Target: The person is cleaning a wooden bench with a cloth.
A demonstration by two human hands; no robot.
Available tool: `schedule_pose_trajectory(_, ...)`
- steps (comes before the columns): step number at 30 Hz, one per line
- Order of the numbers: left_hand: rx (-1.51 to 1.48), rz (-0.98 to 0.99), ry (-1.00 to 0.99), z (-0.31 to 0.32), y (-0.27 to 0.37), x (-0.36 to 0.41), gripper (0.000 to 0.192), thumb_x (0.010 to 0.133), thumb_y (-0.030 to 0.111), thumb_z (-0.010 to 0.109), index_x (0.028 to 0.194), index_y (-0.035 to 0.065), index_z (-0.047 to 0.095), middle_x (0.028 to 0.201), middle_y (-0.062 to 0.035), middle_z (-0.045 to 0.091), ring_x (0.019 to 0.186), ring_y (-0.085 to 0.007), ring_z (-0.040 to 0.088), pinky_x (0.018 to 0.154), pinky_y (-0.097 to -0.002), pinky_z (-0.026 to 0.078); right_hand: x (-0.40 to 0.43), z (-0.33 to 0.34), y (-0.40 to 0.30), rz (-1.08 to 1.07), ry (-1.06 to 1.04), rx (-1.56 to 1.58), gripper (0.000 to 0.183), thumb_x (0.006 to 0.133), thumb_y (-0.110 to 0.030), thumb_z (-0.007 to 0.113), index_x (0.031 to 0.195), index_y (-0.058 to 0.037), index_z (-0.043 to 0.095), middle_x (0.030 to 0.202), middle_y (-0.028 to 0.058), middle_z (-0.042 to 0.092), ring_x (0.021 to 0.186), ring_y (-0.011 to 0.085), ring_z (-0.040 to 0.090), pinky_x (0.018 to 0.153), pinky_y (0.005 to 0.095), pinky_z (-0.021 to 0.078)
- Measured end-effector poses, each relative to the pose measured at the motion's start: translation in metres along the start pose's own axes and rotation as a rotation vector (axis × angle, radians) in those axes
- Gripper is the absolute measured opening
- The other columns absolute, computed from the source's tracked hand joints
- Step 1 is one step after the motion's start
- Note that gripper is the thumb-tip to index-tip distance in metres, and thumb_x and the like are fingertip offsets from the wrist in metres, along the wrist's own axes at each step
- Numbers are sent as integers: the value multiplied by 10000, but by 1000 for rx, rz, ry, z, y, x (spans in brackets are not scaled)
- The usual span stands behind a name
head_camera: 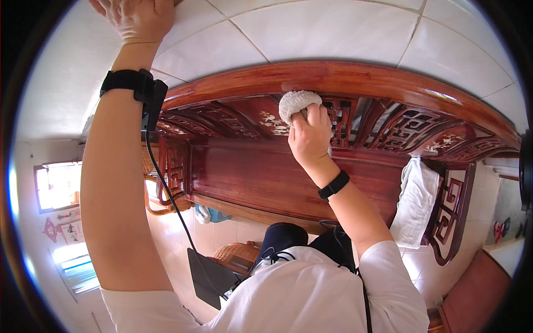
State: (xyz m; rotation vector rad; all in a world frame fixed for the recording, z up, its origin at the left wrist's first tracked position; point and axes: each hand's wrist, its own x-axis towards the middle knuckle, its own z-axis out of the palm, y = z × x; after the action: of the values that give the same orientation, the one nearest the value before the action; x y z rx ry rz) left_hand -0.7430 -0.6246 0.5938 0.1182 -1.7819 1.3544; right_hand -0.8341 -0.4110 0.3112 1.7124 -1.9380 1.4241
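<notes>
My right hand [310, 135] grips a round, fluffy white duster head [299, 106] by a short dark part. It lies against the carved backrest [250, 118] of a reddish-brown wooden bench, just under the curved top rail [341, 79]. Pale inlaid flowers [272, 122] show to the left of it. Up at the top left, my left hand [133, 18] is raised near the white tiled wall; its fingers are cut off by the picture's edge, so its hold is unclear. A white cloth [416, 204] hangs over the bench's right end.
The bench seat [266, 179] spreads below the backrest. Past its front edge stand a blue container [217, 214] on the floor and a woven rattan seat [237, 254]. A black cable [173, 200] runs down from my left wrist. A red-brown wooden surface [474, 291] lies at lower right.
</notes>
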Motion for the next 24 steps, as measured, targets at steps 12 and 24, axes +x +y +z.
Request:
schedule_pose_trajectory(12,27,3,-52,-10,-9,3,562,910,360,333,1375,48,286,1440,-206,200,1320,-391,178,1065,-484,134,3,-93,31,798,21,1881,600,554,127,487,1140,6,518,1052,134,604,974,258,597,850,387,483)
schedule_pose_trajectory(24,-190,-181,-154,-11,5,1,643,849,545,417,1348,153,313,1314,-180,306,1216,-355,262,999,-536,125,-58,-89,204,339,481,-390,501,748,-56,557,1208,67,399,1244,314,342,1151,465,333,997,516,227)
